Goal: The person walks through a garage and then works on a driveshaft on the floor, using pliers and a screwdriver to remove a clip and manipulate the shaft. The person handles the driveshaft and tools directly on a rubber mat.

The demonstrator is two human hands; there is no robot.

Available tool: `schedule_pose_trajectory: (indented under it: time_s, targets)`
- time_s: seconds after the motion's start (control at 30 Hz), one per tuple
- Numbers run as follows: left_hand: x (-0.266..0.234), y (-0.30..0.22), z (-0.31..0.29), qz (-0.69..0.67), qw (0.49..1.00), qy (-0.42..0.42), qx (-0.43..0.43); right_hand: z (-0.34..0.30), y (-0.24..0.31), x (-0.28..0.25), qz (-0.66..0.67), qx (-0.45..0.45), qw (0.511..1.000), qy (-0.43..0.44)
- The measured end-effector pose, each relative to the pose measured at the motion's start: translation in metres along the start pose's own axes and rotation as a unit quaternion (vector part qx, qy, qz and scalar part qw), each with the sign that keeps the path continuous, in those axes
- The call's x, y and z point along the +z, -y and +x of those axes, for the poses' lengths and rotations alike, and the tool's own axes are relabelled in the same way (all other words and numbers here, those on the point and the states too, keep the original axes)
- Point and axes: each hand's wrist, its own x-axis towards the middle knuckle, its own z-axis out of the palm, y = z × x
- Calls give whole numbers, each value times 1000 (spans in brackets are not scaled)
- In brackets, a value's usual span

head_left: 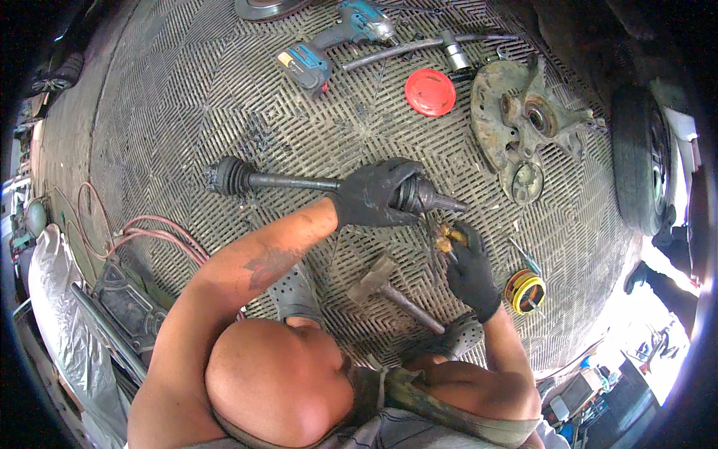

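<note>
A drive axle [292,181] lies across the mat in front of me, a ribbed rubber boot [238,177] at its left end. My left hand [378,192], in a black glove, is wrapped round the joint at its right end, where a splined stub [447,203] sticks out. Close below that stub, my gloved right hand [473,271] grips a small tool with a yellow-brown part [449,238]; the fingers partly hide it, so its kind is unclear. A short-handled hammer [393,290] rests on the mat between my feet.
Farther off lie a cordless impact wrench [329,45], a bar with a socket [455,52], a red lid [430,93] and a steering knuckle [535,112]. At right are a screwdriver [527,258], a yellow-rimmed tub [525,290] and a wheel [642,161]. Red hoses [161,224] lie left.
</note>
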Motion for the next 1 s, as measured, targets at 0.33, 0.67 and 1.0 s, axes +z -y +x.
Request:
schedule_pose_trajectory:
  time_s: [0.33,0.67,1.0]
  targets:
    - [-7,-1,6,-5,999,30,-19,32,14,-3,-254,-55,955,-142]
    - [-9,-3,8,-20,997,55,-40,29,20,-1,-228,-20,964,-134]
    - [-10,-5,8,-22,997,54,-46,43,21,-3,-212,-37,967,-137]
